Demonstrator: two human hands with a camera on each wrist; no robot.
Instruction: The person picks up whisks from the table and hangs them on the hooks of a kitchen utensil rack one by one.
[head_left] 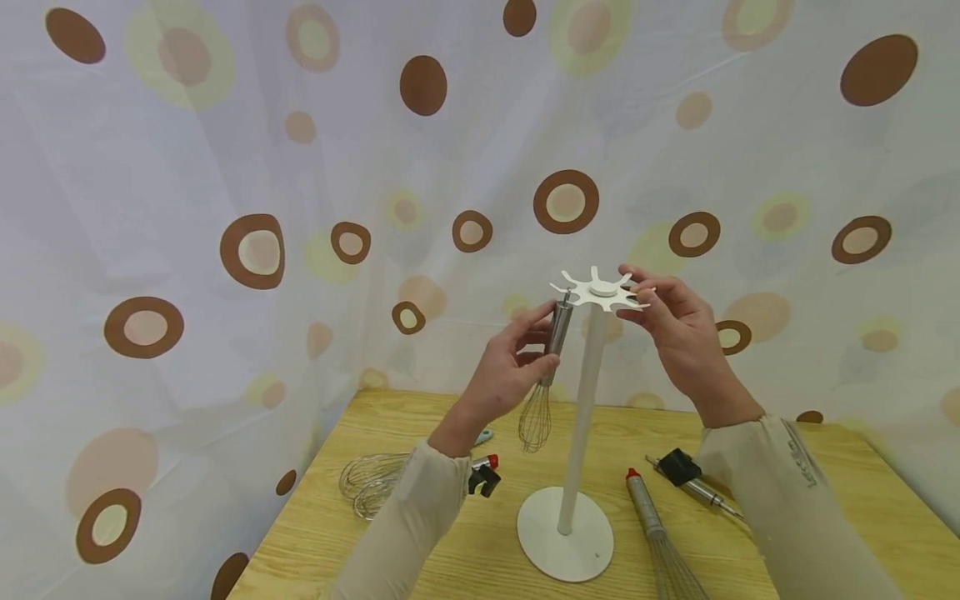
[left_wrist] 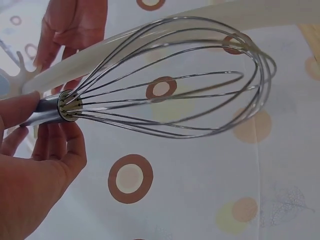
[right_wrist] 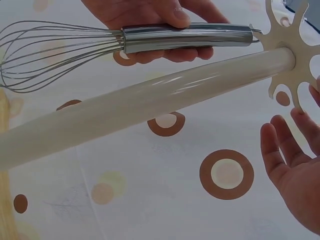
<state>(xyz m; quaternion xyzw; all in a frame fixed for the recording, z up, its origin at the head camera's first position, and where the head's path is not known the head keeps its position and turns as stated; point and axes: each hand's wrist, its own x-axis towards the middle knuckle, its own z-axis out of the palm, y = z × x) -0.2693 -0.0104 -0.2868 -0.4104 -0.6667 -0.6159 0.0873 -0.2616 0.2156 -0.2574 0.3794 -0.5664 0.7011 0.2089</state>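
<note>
My left hand [head_left: 504, 371] grips a metal whisk [head_left: 557, 337] by its steel handle, thumb on one side and fingers on the other. The whisk hangs wires down, and its end loop is right at a prong of the white utensil stand [head_left: 585, 417]. In the right wrist view, the loop at the end of the whisk handle [right_wrist: 225, 36] overlaps a hook of the stand's top [right_wrist: 285, 37]. My right hand [head_left: 686, 333] holds the opposite side of that star-shaped top, fingertips at its prongs. The whisk's wire balloon [left_wrist: 82, 104] fills the left wrist view.
On the wooden table [head_left: 315, 533], wire whisks [head_left: 371, 479] lie at the left, partly behind my sleeve. Right of the stand's round base [head_left: 551, 554] lie a red-tipped whisk [head_left: 643, 500] and a metal-handled utensil [head_left: 705, 493]. A dotted curtain [head_left: 480, 150] hangs behind.
</note>
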